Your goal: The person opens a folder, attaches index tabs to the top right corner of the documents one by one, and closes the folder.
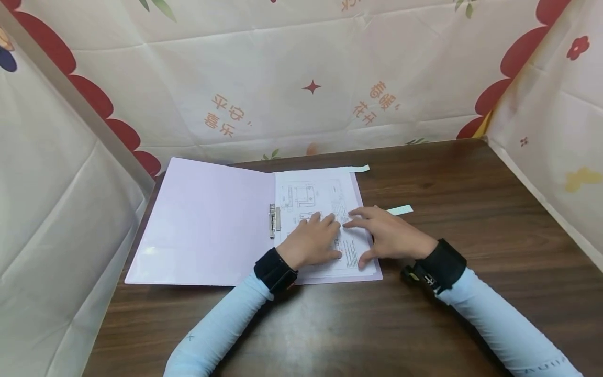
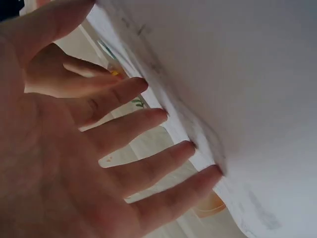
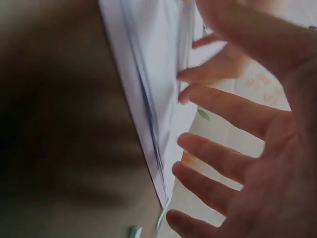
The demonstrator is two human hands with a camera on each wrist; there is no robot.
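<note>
A lilac folder (image 1: pixel 207 220) lies opened flat on the table, its cover to the left. On its right side sits a stack of printed drawing sheets (image 1: pixel 330 191), beside a metal clip (image 1: pixel 274 221) at the spine. My left hand (image 1: pixel 311 241) rests on the sheets with fingers spread; in the left wrist view its fingertips (image 2: pixel 213 171) touch the paper. Over the right edge of the sheets is my right hand (image 1: pixel 391 233), fingers apart and slightly bent, nothing held between them. In the right wrist view the sheets' edges (image 3: pixel 148 99) show beside the right fingers (image 3: pixel 218 153).
A pale tab strip (image 1: pixel 360 168) sticks out at the top right of the sheets. Another pale strip (image 1: pixel 400 210) shows on the table (image 1: pixel 471 209) behind the right hand. Printed cloth (image 1: pixel 292 63) hangs behind the table and at both sides.
</note>
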